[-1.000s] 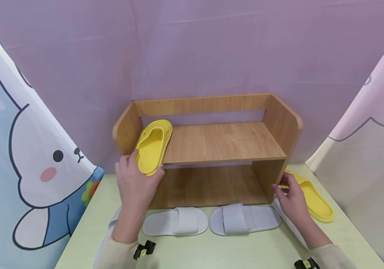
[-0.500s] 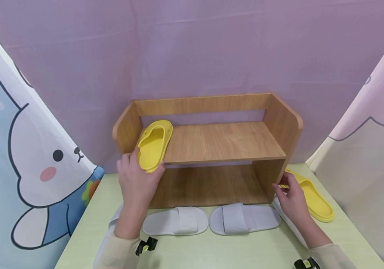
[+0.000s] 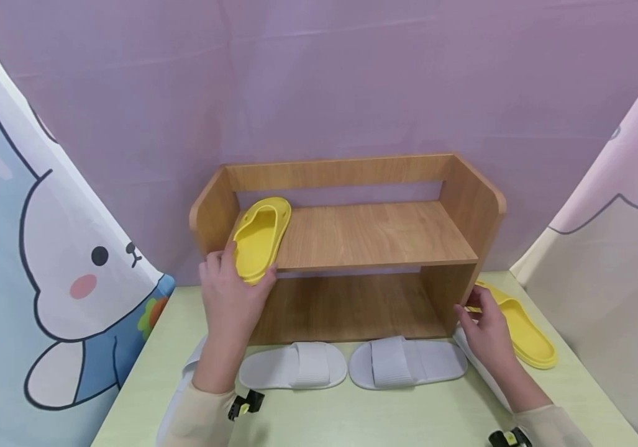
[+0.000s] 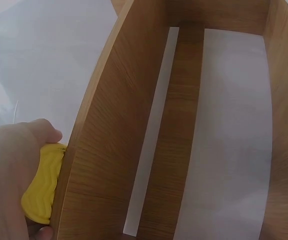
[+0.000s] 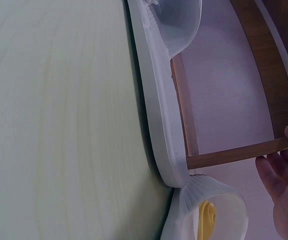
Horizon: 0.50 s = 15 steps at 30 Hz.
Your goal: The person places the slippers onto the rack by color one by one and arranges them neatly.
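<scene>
My left hand (image 3: 235, 304) grips the heel of a yellow clog (image 3: 259, 245), thumb on one side and fingers on the other. The clog lies toe-back at the left end of the wooden shelf's upper board (image 3: 374, 233). In the left wrist view the clog's wavy-patterned heel (image 4: 44, 187) shows between thumb and fingers, against the board's front edge. My right hand (image 3: 486, 326) pinches the front edge of the shelf's right side panel (image 5: 234, 154), with the thumb on the inner side and fingers on the outer.
Two pale slippers, a left one (image 3: 291, 366) and a right one (image 3: 408, 365), lie before the shelf. Another yellow clog (image 3: 525, 332) and a partly hidden white slipper (image 3: 481, 366) lie by my right hand. A further pale slipper (image 3: 184, 379) is mostly behind my left forearm.
My left hand has shifted the clog slightly to the right and back along the upper board. The right hand keeps its hold on the side panel.
</scene>
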Each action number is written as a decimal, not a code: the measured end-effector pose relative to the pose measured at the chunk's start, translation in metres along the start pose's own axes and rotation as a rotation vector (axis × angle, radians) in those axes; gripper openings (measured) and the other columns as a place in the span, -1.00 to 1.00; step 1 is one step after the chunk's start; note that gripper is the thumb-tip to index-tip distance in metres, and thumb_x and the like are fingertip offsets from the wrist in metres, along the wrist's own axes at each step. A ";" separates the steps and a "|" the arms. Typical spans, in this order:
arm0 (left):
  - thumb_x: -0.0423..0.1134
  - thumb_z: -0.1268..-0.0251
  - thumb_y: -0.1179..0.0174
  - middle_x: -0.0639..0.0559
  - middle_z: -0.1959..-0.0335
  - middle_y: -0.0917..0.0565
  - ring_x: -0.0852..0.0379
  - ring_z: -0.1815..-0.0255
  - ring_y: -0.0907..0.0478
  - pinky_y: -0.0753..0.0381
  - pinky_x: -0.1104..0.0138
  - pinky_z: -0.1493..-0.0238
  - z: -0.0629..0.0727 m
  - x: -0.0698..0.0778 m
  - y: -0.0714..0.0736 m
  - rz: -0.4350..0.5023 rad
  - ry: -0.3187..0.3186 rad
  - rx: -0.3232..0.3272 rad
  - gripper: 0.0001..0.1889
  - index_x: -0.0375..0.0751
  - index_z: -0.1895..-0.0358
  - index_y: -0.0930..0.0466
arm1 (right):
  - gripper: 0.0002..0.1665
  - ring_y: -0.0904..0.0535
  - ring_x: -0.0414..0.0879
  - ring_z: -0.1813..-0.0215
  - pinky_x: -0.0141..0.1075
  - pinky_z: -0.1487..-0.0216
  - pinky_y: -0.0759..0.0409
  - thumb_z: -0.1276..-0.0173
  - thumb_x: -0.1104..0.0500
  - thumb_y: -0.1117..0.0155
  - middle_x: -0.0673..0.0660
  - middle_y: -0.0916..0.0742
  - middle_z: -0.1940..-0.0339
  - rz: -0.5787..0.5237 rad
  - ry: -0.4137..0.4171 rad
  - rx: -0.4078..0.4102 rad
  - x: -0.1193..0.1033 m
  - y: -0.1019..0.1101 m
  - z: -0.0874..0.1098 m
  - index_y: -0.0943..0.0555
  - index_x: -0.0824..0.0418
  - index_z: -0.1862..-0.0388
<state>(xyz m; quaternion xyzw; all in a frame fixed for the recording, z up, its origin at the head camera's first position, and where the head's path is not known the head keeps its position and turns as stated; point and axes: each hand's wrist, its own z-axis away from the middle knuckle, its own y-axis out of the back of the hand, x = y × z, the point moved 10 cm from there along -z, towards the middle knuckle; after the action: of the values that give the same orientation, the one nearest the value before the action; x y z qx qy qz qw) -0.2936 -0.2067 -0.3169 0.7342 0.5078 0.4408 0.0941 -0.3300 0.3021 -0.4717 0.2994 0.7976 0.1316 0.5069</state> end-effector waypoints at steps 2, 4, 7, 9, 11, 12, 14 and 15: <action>0.22 -0.17 -0.58 -0.22 -0.20 -0.51 -0.19 -0.19 -0.37 -0.47 -0.03 -0.04 0.000 0.000 0.000 0.003 0.003 -0.004 0.00 -0.21 -0.60 -0.43 | -0.38 -0.65 0.22 -0.22 -0.79 -0.04 -0.45 -0.59 0.34 -0.40 0.33 -0.67 -0.21 0.001 -0.003 -0.001 0.001 0.000 0.000 -0.41 0.31 -0.52; 0.23 -0.17 -0.57 -0.22 -0.22 -0.51 -0.19 -0.20 -0.37 -0.48 -0.04 -0.05 0.000 0.000 0.000 0.005 0.003 -0.004 0.00 -0.21 -0.60 -0.42 | -0.38 -0.65 0.21 -0.22 -0.79 -0.04 -0.45 -0.59 0.34 -0.39 0.32 -0.67 -0.21 0.003 -0.005 -0.001 0.001 -0.001 0.000 -0.40 0.31 -0.52; 0.29 -0.18 -0.57 -0.23 -0.24 -0.52 -0.19 -0.21 -0.38 -0.50 -0.05 -0.08 0.002 -0.001 0.000 0.007 -0.003 -0.003 0.04 -0.22 -0.61 -0.39 | -0.39 -0.64 0.22 -0.22 -0.79 -0.04 -0.45 -0.58 0.36 -0.39 0.33 -0.67 -0.20 -0.001 -0.001 0.005 0.001 0.000 0.000 -0.41 0.33 -0.51; 0.34 -0.18 -0.56 -0.23 -0.26 -0.53 -0.19 -0.21 -0.38 -0.50 -0.06 -0.10 0.003 -0.001 0.000 0.009 -0.013 0.000 0.07 -0.23 -0.61 -0.36 | -0.39 -0.65 0.22 -0.21 -0.79 -0.04 -0.45 -0.58 0.36 -0.39 0.33 -0.68 -0.20 0.001 0.000 0.008 0.001 0.000 0.000 -0.41 0.33 -0.51; 0.37 -0.18 -0.56 -0.23 -0.28 -0.54 -0.19 -0.22 -0.39 -0.51 -0.07 -0.12 0.004 0.000 0.001 0.011 -0.026 0.004 0.10 -0.23 -0.62 -0.34 | -0.39 -0.65 0.22 -0.21 -0.79 -0.04 -0.45 -0.58 0.37 -0.40 0.34 -0.68 -0.19 0.002 0.002 0.010 0.001 0.000 0.000 -0.41 0.33 -0.50; 0.37 -0.18 -0.56 -0.23 -0.29 -0.54 -0.19 -0.23 -0.39 -0.52 -0.07 -0.13 0.004 0.000 0.002 0.014 -0.031 0.005 0.10 -0.22 -0.62 -0.33 | -0.39 -0.65 0.22 -0.20 -0.80 -0.03 -0.45 -0.58 0.37 -0.40 0.33 -0.68 -0.19 0.005 0.002 0.010 0.002 0.000 0.000 -0.41 0.33 -0.50; 0.35 -0.18 -0.57 -0.22 -0.31 -0.54 -0.19 -0.25 -0.40 -0.54 -0.07 -0.16 0.006 0.001 0.003 0.021 -0.038 0.005 0.10 -0.22 -0.63 -0.32 | -0.39 -0.66 0.22 -0.20 -0.79 -0.03 -0.46 -0.57 0.37 -0.40 0.33 -0.68 -0.19 0.005 0.005 0.009 0.002 0.000 0.000 -0.41 0.33 -0.50; 0.34 -0.18 -0.58 -0.21 -0.33 -0.54 -0.19 -0.26 -0.40 -0.55 -0.08 -0.17 0.006 0.001 0.004 0.025 -0.037 0.002 0.09 -0.20 -0.63 -0.32 | -0.39 -0.66 0.22 -0.20 -0.79 -0.03 -0.46 -0.57 0.37 -0.40 0.33 -0.68 -0.18 0.005 0.006 0.008 0.002 0.000 0.000 -0.41 0.33 -0.50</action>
<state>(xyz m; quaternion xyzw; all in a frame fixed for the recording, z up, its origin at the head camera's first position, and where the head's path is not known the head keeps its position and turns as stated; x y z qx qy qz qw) -0.2862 -0.2061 -0.3179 0.7486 0.4972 0.4278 0.0971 -0.3305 0.3030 -0.4735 0.3032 0.7988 0.1307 0.5029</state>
